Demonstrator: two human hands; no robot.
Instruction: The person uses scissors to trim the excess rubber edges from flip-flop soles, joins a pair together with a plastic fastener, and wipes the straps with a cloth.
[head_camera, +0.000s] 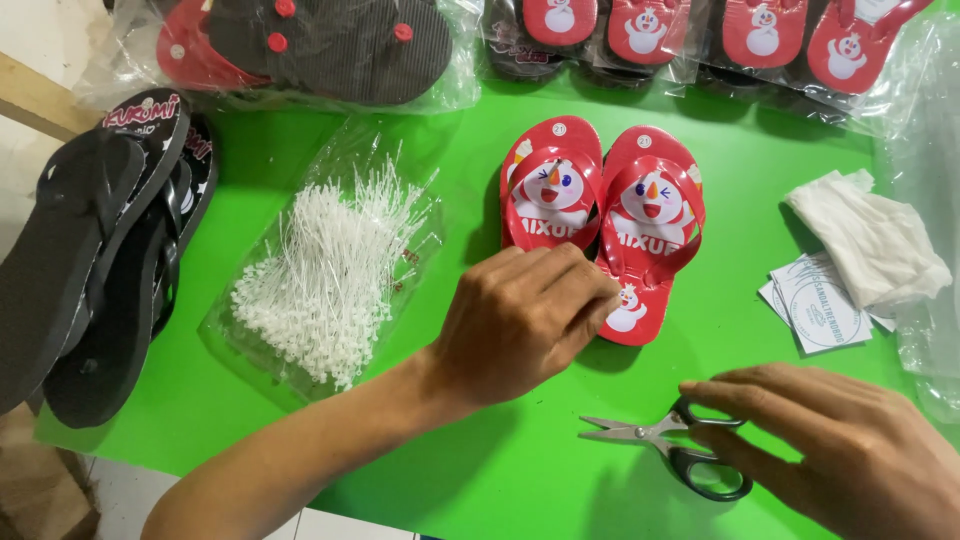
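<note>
Green tabletop (480, 150); left hand (520, 320) presses flat on the red flip-flop pair (605, 215), untagged; beside them, right hand (850, 450) fingers touch scissors (665, 445), ungripped; fasteners bag (330, 270) opposite.

Bare green table (480, 150) behind red sandals (600, 215), white ties (330, 270) left, scissors (665, 445) near edge
</note>
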